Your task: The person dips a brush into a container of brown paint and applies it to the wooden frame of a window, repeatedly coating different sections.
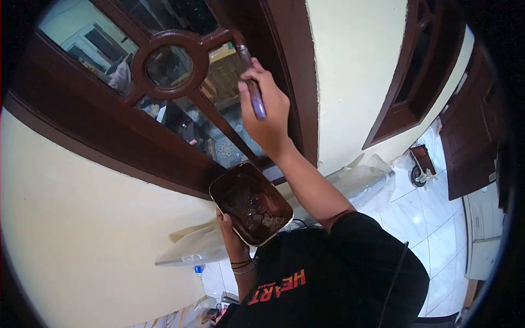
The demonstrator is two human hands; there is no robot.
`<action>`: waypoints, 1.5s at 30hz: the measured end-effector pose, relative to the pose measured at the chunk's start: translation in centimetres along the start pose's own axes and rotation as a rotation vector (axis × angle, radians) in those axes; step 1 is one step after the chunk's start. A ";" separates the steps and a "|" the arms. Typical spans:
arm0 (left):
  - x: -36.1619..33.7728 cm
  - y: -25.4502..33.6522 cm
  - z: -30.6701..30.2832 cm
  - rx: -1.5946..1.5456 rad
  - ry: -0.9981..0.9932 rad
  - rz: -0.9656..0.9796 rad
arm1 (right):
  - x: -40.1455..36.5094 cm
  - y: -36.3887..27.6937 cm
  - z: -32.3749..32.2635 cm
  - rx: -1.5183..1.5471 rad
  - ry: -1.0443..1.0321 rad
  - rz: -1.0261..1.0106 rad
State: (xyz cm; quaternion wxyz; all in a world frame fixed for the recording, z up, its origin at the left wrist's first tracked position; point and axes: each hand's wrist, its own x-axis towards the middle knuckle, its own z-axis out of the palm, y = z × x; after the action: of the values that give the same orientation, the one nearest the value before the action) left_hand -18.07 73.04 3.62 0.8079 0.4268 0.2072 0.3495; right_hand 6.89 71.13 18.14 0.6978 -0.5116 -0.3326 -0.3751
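My right hand (265, 106) is closed around the purple handle of a paintbrush (256, 98). The brush tip rests against the dark brown wooden window frame (276, 60), near where a crossbar meets the right side. My left hand (228, 229) holds a rectangular paint tub (249, 205) by its left edge, below the window and close to my chest. Brown paint coats the inside of the tub, with some wet shine at the bottom. A round wooden ring (170, 34) with bars running off it divides the glass panes.
Cream walls (355, 71) flank the window. A plastic-covered ledge (350, 180) runs beneath it. To the right are another brown window frame (391, 123), a brown door (473, 131) and a white tiled floor (418, 218) with a dark tray (423, 158) on it.
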 end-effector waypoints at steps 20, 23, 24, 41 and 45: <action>0.1 -0.4 0.1 0.034 -0.007 -0.047 | 2.0 -1.0 -0.5 0.082 -0.048 0.128; 0.3 -0.3 0.6 0.017 -0.042 -0.028 | 2.3 -1.6 -0.7 0.074 -0.077 0.140; 0.3 -0.3 0.7 0.011 -0.049 -0.032 | 2.5 -1.6 -0.7 0.072 -0.045 0.149; 0.1 -0.7 -1.3 -0.025 -0.006 -0.008 | 2.1 -0.9 -0.6 -0.205 -0.137 0.276; -0.1 -0.8 -1.5 -0.029 0.006 0.000 | 2.5 -1.3 -1.3 -0.098 -0.118 0.215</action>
State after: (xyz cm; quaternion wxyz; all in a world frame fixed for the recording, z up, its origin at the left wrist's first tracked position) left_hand -18.82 73.45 2.16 0.8134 0.4140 0.2046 0.3538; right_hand 7.10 69.16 20.52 0.6872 -0.5990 -0.2976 -0.2835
